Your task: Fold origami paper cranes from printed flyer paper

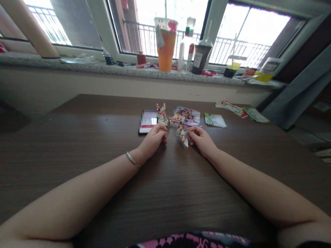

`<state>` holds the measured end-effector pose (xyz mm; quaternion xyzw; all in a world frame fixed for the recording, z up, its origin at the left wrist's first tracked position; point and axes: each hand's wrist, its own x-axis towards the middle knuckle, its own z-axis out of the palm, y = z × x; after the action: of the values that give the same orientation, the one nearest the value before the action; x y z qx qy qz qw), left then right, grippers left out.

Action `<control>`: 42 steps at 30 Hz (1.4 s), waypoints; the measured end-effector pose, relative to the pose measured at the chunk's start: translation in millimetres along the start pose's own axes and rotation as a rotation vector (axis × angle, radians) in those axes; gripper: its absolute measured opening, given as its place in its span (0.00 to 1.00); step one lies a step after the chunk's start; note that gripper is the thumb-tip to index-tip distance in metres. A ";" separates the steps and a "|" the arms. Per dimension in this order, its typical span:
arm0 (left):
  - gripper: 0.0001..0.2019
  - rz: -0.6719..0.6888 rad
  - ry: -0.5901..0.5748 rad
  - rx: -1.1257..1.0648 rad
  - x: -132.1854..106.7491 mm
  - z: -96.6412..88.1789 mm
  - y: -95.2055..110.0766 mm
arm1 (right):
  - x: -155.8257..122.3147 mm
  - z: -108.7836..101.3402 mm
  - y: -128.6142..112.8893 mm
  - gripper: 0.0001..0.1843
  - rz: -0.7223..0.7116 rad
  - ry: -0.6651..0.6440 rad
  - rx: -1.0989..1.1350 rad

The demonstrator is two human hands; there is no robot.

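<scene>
Nearest to us, a pink-and-black patterned cloth [191,241] shows at the bottom edge, and two bare forearms [85,193] reach inward over a dark wood-grain table [168,199]. A silver bracelet [130,158] circles the left wrist. Ahead, the right hand [203,139] pinches a small folded paper piece [183,138] between thumb and fingers; the piece, pale with red print, is in the gap between the two hands. The left hand [155,134] has its fingers curled in, right beside a larger folded paper figure [162,119] with pointed tips — we cannot tell whether it grips the figure. Left of that figure lies a phone [148,124], its screen lit. Beyond the right hand we see colourful leaflets [190,115], then a stack of cards [216,120] to their right, and farther right strips of printed paper [234,109]. Past the table runs a speckled stone windowsill [124,70], crowded with odds and ends — among them a tall orange cup [166,51] and a dark cup [200,58]. Outside, we make out a railing [148,34] in bright light.
</scene>
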<state>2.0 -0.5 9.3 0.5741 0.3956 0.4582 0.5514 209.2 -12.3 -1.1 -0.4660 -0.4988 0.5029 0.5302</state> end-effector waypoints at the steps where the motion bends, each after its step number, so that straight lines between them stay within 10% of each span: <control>1: 0.03 0.000 -0.001 -0.005 -0.7 0.0 1.2 | 1.9 0.3 -0.9 0.10 0.018 -0.001 0.001; 7: 0.03 0.035 -0.046 -0.025 -4.3 -1.9 5.8 | 15.5 4.9 -4.7 0.10 0.129 -0.147 -0.010; 27: 0.03 0.052 -0.149 -0.001 0.1 -7.6 -0.7 | 79.6 60.4 5.3 0.03 0.116 0.036 -0.198; 42: 0.04 0.042 -0.139 0.068 -3.5 -7.6 5.0 | 68.5 35.0 3.1 0.21 0.014 -0.017 -0.379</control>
<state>-6.5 -2.2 13.8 0.6311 0.3595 0.4149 0.5480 173.8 55.9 2.3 -0.5569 -0.5858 0.4075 0.4251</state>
